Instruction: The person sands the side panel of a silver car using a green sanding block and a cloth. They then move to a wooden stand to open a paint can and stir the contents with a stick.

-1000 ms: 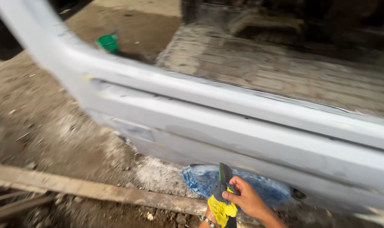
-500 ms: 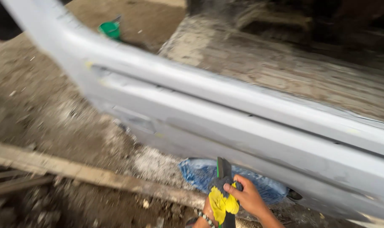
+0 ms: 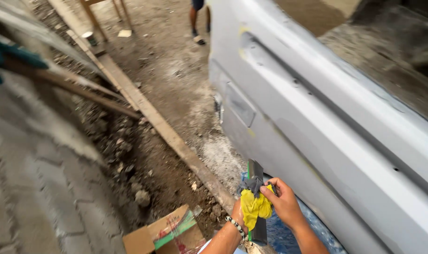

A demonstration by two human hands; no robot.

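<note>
A flat grey metal blade (image 3: 255, 170) with a green edge stands upright low in the view, beside a vehicle's grey primed side panel (image 3: 317, 122). My left hand (image 3: 236, 217), with a bead bracelet on the wrist, grips the blade from the left and is mostly hidden behind the cloth. My right hand (image 3: 284, 203) presses a yellow cloth (image 3: 252, 207) against the blade's face. A grey rag is bunched on top of the yellow one.
A long wooden plank (image 3: 153, 117) runs along the dirt ground beside the vehicle. A torn cardboard box (image 3: 163, 231) lies at the bottom. Something blue (image 3: 289, 233) lies under my hands. Another person's legs (image 3: 197, 21) and wooden trestle legs (image 3: 101, 11) stand at the far end.
The view has swung round along the vehicle's side, bringing the plank, rubble and box into sight. Both hands stay on the blade and cloth, low beside the panel.
</note>
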